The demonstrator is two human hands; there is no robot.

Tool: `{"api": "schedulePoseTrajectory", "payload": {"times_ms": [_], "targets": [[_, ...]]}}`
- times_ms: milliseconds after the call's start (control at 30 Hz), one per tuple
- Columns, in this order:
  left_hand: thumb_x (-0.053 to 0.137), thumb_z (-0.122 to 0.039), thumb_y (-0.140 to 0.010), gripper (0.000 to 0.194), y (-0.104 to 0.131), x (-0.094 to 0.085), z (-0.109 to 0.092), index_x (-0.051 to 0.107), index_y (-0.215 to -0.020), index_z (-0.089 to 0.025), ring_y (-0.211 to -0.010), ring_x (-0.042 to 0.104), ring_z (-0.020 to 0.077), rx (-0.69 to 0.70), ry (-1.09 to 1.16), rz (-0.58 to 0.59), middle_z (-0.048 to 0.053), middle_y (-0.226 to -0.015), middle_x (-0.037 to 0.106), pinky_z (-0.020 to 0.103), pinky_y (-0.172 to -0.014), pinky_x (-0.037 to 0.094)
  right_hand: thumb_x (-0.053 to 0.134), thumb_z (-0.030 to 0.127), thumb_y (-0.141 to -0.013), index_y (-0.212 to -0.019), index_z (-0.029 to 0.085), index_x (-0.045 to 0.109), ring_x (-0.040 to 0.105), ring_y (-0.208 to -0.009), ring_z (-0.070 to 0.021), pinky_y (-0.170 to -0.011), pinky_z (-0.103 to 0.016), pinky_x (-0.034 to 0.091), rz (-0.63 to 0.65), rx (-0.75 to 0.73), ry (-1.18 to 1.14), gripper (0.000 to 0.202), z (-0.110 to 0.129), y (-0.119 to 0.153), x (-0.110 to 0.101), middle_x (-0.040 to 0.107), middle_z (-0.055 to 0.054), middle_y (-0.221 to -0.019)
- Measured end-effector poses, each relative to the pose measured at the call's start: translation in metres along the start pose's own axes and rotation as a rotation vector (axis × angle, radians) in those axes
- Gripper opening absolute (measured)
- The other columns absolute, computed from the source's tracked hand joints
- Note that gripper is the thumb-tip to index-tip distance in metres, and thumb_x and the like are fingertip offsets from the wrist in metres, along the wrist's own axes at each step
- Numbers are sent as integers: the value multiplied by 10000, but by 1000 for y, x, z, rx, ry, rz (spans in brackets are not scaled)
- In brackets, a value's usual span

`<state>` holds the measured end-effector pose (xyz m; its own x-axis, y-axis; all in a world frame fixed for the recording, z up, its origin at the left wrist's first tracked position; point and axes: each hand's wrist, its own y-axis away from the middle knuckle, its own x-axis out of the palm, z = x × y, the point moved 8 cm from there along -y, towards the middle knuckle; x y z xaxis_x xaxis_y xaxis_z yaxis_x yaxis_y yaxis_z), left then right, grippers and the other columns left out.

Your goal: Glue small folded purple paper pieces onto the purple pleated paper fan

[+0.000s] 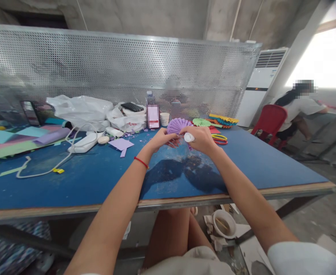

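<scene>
A pleated purple paper fan is held above the blue table, spread open between my two hands. My left hand has its fingers closed on the fan's left side. My right hand grips a white cylindrical tube, its round end facing me, with the fingertips at the fan's right side. Whether those fingertips also pinch the paper is hidden. A bit of purple paper shows below the right hand. Just beyond lie a green pleated paper fan and yellow-and-red-handled scissors.
On the blue table lie purple paper, coloured sheets, a white cable and plastic bags. A phone leans on a bottle beside a paper cup. Behind stands a perforated metal screen. Another person sits right.
</scene>
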<state>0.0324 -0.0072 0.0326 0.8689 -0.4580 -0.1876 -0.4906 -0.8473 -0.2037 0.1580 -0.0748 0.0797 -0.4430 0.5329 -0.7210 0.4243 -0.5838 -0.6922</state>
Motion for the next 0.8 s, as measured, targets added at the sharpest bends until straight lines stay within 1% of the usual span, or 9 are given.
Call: {"api": "schedulePoseTrajectory", "payload": {"times_ms": [100, 200, 300, 400, 467, 533, 600, 667, 800], "targets": [[752, -398, -662, 301, 0, -3, -4, 714, -795, -129, -614, 698, 182, 39, 9, -23, 84, -722, 738, 299, -596, 588, 592, 151, -823, -1079, 233, 751, 743, -947, -228, -761, -295, 483, -47, 32, -4, 312, 0, 0, -4, 807, -28, -1030], [740, -428, -669, 331, -1, -6, -6, 717, -818, -133, -628, 698, 175, 72, 10, -39, 73, -730, 739, 285, -593, 582, 598, 237, -871, -1156, 212, 715, 718, -1031, -254, -753, -307, 510, -116, 87, 9, 309, -2, 0, -11, 762, -74, -1176], [742, -437, -663, 337, 0, -7, -8, 721, -819, -138, -626, 693, 166, 92, -3, -30, 69, -749, 747, 270, -578, 570, 676, 298, -828, -1327, 217, 628, 653, -1208, -299, -785, -337, 553, -149, 153, 29, 508, -8, -1, -16, 628, -96, -1437], [738, -416, -653, 305, 1, -5, -9, 723, -790, -143, -626, 691, 162, 97, -28, -4, 71, -775, 756, 260, -560, 555, 750, 291, -751, -1465, 209, 520, 596, -1310, -334, -916, -413, 561, -95, 215, 13, 755, -16, -3, -11, 507, -101, -1574], [736, -402, -655, 282, 1, -3, -8, 727, -773, -146, -648, 699, 167, 97, -51, 16, 75, -792, 764, 259, -565, 552, 742, 265, -746, -1489, 221, 497, 611, -1296, -330, -972, -440, 541, -38, 243, -30, 783, -20, -3, -4, 577, -89, -1517], [739, -384, -659, 261, 1, 0, -8, 737, -770, -148, -689, 710, 175, 99, -76, 29, 74, -789, 768, 259, -594, 553, 710, 235, -761, -1441, 248, 550, 659, -1224, -317, -964, -436, 536, 4, 259, -66, 699, -23, -3, 2, 693, -60, -1374], [746, -358, -657, 235, -1, 1, -6, 747, -767, -150, -726, 716, 177, 104, -101, 36, 69, -775, 768, 261, -637, 555, 688, 218, -766, -1335, 250, 638, 700, -1127, -317, -917, -430, 539, 14, 273, -76, 571, -25, -3, 5, 762, -53, -1231], [753, -332, -657, 206, -2, 3, -5, 754, -759, -153, -749, 715, 176, 111, -122, 40, 65, -768, 769, 264, -676, 554, 684, 210, -759, -1227, 236, 698, 712, -1071, -323, -880, -428, 536, 2, 282, -80, 468, -27, -3, 5, 781, -64, -1161], [794, -300, -665, 183, -4, 6, 0, 755, -762, -150, -719, 686, 158, 119, -151, 37, 52, -749, 757, 281, -692, 544, 687, 184, -725, -1095, 230, 731, 719, -1012, -304, -857, -410, 526, -57, 284, -133, 376, -32, -3, 0, 787, -54, -1112]]}}
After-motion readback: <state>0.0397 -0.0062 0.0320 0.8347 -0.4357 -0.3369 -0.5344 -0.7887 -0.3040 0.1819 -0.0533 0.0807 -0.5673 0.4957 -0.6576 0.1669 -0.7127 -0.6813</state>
